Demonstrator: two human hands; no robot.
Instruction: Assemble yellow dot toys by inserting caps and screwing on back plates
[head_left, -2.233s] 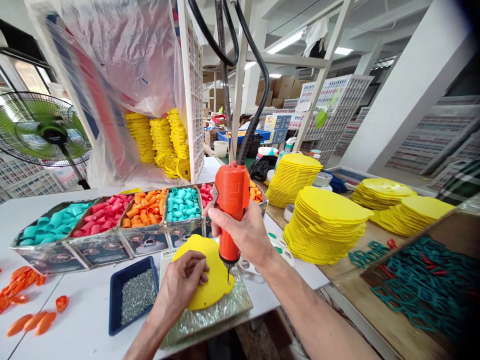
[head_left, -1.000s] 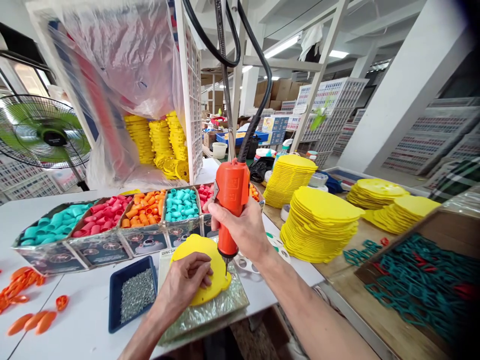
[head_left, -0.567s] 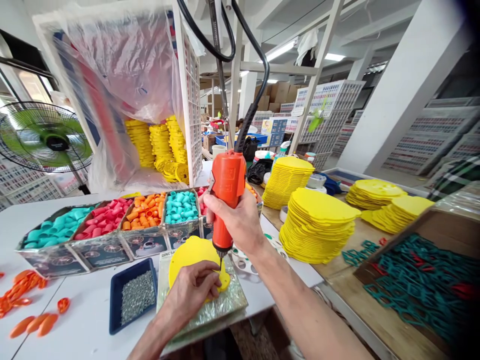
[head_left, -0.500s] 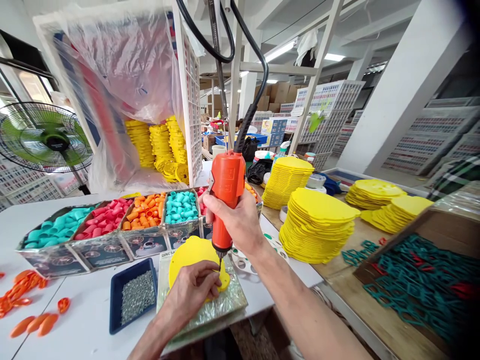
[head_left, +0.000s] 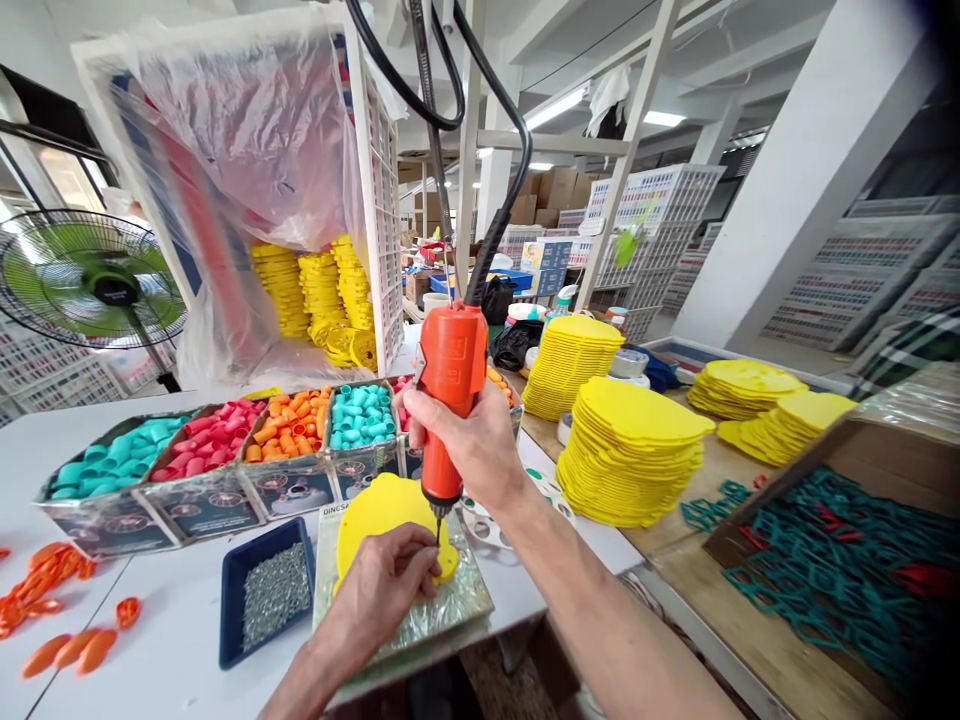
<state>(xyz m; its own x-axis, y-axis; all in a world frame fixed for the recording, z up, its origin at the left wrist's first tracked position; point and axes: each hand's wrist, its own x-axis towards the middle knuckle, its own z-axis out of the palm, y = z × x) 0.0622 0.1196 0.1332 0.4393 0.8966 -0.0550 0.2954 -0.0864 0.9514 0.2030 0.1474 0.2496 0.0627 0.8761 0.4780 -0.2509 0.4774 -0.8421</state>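
My right hand (head_left: 484, 440) is wrapped round an orange-red electric screwdriver (head_left: 448, 360), which hangs upright from a black cable. The screwdriver's thin bit points down at the right side of a flat yellow plastic piece (head_left: 382, 510). My left hand (head_left: 382, 580) rests over that piece with fingers pinched together beside the bit; what they hold is hidden. Under the yellow piece lies a plastic-wrapped pad (head_left: 442, 615). To the left, a dark blue tray (head_left: 227, 600) holds many small metal screws (head_left: 276, 595).
Boxes (head_left: 292, 488) of teal, pink and orange parts line the back. Yellow plate stacks (head_left: 634, 450) stand at the right, near a carton (head_left: 862, 450) of teal pieces. Orange parts (head_left: 97, 650) lie at the left. A fan (head_left: 112, 285) stands behind.
The view has shifted very slightly. Both hands and the screwdriver keep nearly the same place over the yellow piece.
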